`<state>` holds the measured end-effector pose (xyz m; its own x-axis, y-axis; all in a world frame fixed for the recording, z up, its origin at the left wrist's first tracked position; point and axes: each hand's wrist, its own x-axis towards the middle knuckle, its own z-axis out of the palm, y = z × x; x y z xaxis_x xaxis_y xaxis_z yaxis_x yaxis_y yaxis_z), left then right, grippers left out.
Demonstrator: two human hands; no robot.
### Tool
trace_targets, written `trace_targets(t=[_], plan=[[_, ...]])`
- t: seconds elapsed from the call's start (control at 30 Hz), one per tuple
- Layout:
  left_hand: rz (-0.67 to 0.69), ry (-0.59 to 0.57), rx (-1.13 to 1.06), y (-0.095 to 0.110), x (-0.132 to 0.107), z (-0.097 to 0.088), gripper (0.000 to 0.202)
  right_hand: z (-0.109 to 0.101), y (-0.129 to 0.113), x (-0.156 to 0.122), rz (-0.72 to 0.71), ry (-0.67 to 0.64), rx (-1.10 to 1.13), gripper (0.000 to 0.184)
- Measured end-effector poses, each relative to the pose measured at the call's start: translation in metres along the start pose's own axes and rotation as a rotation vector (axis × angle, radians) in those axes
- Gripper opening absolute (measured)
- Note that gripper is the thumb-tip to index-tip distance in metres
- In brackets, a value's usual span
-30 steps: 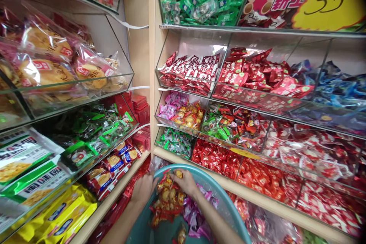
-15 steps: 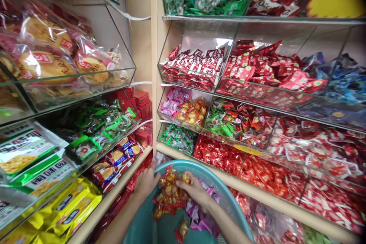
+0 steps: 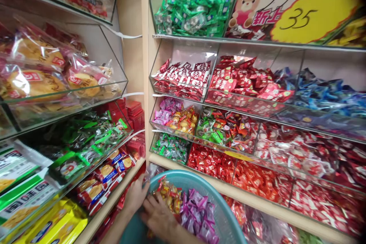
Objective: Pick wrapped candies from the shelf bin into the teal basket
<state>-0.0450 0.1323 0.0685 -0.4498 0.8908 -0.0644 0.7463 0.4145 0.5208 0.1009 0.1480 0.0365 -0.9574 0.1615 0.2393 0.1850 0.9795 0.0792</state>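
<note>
A teal plastic basin (image 3: pixel 183 175) stands low in front of me, against the shelf corner. My left hand (image 3: pixel 135 195) is closed on its left rim, the fingertips partly hidden. Inside the basin, my right hand (image 3: pixel 160 213) reaches down at the left with its fingers apart, touching gold-and-red wrapped candies (image 3: pixel 171 194). Part of that pile is hidden under the hand. Purple wrapped candies (image 3: pixel 197 213) lie in a heap to the right of it.
Clear shelf bins rise on both sides. Close above the basin are bins of purple candies (image 3: pixel 162 116), gold candies (image 3: pixel 183 122) and green candies (image 3: pixel 171 146). A wooden shelf edge (image 3: pixel 168 162) runs behind the basin. Packaged cakes (image 3: pixel 34 80) fill the left shelf.
My right hand has moved left and down across the basin, off the upper part of the gold candies. More of the purple heap shows. The view has tilted up and turned slightly right.
</note>
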Motion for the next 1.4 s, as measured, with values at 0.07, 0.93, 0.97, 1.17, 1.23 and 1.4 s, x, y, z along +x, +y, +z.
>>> trace_targets(t=[0.07, 0.93, 0.97, 1.17, 1.23, 1.4], plan=[[-0.001, 0.013, 0.013, -0.001, 0.002, 0.001, 0.039, 0.01, 0.003, 0.001, 0.064, -0.001, -0.046, 0.019], [0.051, -0.001, 0.074, 0.009, -0.012, 0.002, 0.041, 0.023, -0.007, -0.132, -0.053, -0.08, -0.144, 0.011], [0.058, 0.002, 0.08, 0.009, -0.012, 0.002, 0.04, 0.024, -0.006, -0.13, -0.039, -0.082, -0.148, 0.009], [0.069, 0.007, 0.111, 0.011, -0.013, 0.002, 0.039, 0.003, -0.013, -0.11, -0.066, -0.063, -0.107, 0.012], [0.07, 0.005, 0.113, 0.011, -0.012, 0.003, 0.038, -0.012, -0.015, -0.092, -0.111, -0.029, -0.072, 0.013], [0.083, 0.02, 0.083, 0.009, -0.012, 0.004, 0.039, -0.023, -0.008, -0.038, -0.115, 0.0, -0.057, 0.015]])
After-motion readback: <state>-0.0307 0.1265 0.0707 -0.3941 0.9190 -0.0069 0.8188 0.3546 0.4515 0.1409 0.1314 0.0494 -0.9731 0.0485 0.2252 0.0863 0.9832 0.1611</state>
